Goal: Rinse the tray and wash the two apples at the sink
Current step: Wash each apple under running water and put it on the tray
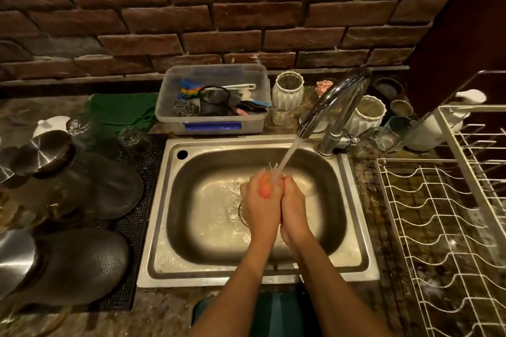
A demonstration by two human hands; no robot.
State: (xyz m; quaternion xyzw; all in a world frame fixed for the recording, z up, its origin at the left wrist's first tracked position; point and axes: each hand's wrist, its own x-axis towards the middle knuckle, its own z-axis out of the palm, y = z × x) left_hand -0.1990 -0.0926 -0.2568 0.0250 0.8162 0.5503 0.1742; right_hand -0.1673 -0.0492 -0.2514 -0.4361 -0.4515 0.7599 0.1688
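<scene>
Over the middle of the steel sink (353,230), my left hand (260,205) and my right hand (294,200) are cupped together around a reddish-orange apple (265,187). Only a strip of the apple shows between the fingers. Water from the curved chrome tap (332,107) falls onto the apple and splashes at the fingertips. A dark green tray (276,314) lies on the counter edge in front of the sink, mostly hidden under my forearms. I see no second apple.
A clear plastic tub (213,101) of scrubbers and brushes stands behind the sink. White ribbed jars (287,90) sit by the tap. Upturned steel bowls and pots (82,186) fill the left counter on a black mat. A white wire dish rack (443,227) stands at right.
</scene>
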